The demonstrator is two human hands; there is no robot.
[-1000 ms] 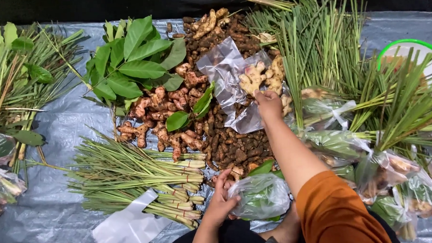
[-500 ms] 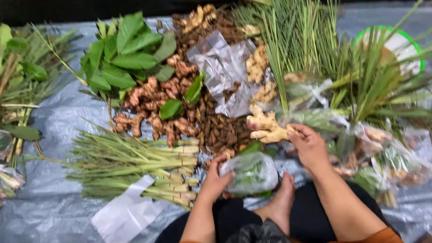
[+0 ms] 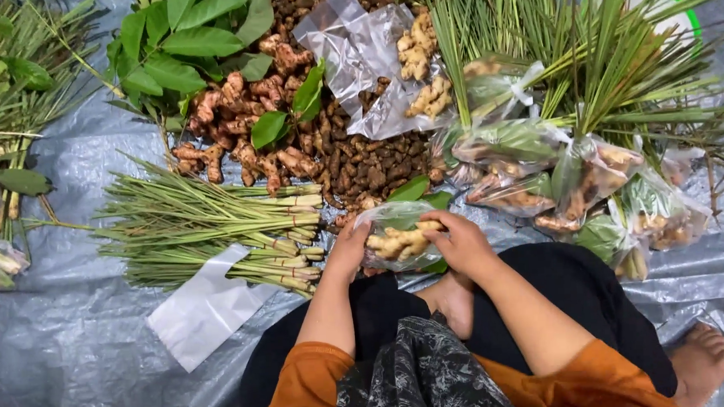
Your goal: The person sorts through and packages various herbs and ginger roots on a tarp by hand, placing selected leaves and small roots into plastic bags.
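Orange sleeves (image 3: 304,382) pushed up to the elbows leave both forearms bare. Black trousers (image 3: 573,284) cover the legs, a dark patterned cloth (image 3: 420,370) drapes the lap, and the feet (image 3: 704,352) are bare.

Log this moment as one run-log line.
left hand: holds clear bag open | right hand: pushing ginger piece into bag | nearby: lemongrass bundle, filled bags, grey tarp

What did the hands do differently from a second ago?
The right hand reached out to the ginger pile, picked up a pale ginger root, then brought it back and down into the clear bag. The left hand kept holding that bag open. The lemongrass bundle and leaves stayed put.
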